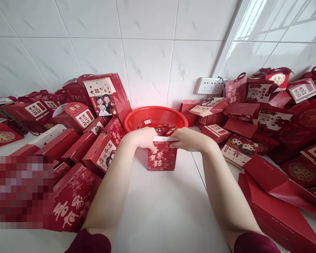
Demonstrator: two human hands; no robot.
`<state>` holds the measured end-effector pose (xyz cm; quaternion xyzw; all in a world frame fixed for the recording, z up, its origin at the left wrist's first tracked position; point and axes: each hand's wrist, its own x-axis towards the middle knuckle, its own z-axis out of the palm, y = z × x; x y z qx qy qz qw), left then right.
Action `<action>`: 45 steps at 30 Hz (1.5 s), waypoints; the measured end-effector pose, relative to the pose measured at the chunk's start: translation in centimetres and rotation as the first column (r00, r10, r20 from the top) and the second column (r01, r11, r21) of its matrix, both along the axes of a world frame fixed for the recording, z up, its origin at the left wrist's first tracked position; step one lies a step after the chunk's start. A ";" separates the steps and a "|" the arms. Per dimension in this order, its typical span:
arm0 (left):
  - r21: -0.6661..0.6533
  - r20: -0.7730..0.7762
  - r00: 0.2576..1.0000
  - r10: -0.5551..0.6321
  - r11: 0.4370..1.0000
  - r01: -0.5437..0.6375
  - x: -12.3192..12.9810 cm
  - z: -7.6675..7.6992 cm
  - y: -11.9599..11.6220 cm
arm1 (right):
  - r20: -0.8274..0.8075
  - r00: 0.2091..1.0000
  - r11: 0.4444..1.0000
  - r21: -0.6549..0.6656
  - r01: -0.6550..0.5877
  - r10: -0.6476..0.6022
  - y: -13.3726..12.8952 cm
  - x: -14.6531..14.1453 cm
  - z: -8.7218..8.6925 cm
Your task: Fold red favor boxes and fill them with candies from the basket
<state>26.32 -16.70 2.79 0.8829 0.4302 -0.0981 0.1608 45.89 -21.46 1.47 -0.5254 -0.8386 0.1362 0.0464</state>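
A red gift box (pixel 162 161) with pale Chinese characters stands upright on the white surface in front of me. My left hand (pixel 146 137) grips its upper left edge, with the thumb on the front and the other fingers hidden. At the upper right edge, my right hand (pixel 184 138) pinches the box near a white strip that shows along the top. Directly behind is a red plastic basket (pixel 156 111) with small wrapped pieces (pixel 163 129) in it, partly covered by my hands and the box.
Red gift boxes (pixel 77 117) crowd the left side, some standing in a row. More boxes (pixel 237 149) are piled on the right, with large red cartons (pixel 279 207) nearer me. A white power strip (pixel 210 86) is against the tiled wall. Something at far left is pixelated.
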 end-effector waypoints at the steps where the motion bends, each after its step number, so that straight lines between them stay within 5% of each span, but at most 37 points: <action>1: 0.009 -0.014 1.000 -0.002 1.000 0.002 0.1 -0.1 0.0 | -0.001 1.000 1.000 0.004 0.007 -0.007 0.0 0.0 -0.1; 14: 0.092 0.107 0.985 -0.133 0.988 0.123 -0.3 -0.4 -0.5 | 0.029 0.993 0.984 0.136 -0.116 0.113 0.5 -0.1 -0.4; 22: -0.066 -0.033 0.993 0.112 0.991 -0.114 -1.4 -0.2 -0.2 | -0.015 0.999 0.999 -0.036 0.039 -0.040 0.4 -0.6 -0.5; 26: -0.032 -0.037 0.992 0.119 0.992 -0.120 -1.0 -0.4 -0.2 | 0.030 0.999 0.997 0.061 -0.042 0.040 0.3 -0.8 -0.5; 29: -0.013 0.010 0.995 0.101 0.995 -0.101 -1.0 -0.3 -0.5 | 0.067 0.993 0.984 0.141 -0.104 0.096 0.4 -0.8 -0.5; 34: -0.131 0.179 0.984 0.020 0.991 0.004 -1.9 0.8 -1.4 | 0.053 0.995 0.993 0.077 -0.093 0.089 0.5 -0.8 -0.6; 37: -0.212 0.342 0.935 0.092 0.977 -0.019 -2.4 1.4 -1.6 | 0.048 0.995 0.993 0.075 -0.091 0.088 0.5 -0.8 -0.7; 45: -0.233 0.362 0.932 0.027 0.971 0.062 -2.4 0.6 -0.8 | 0.008 0.996 0.996 0.021 -0.083 0.083 0.5 -0.8 -0.8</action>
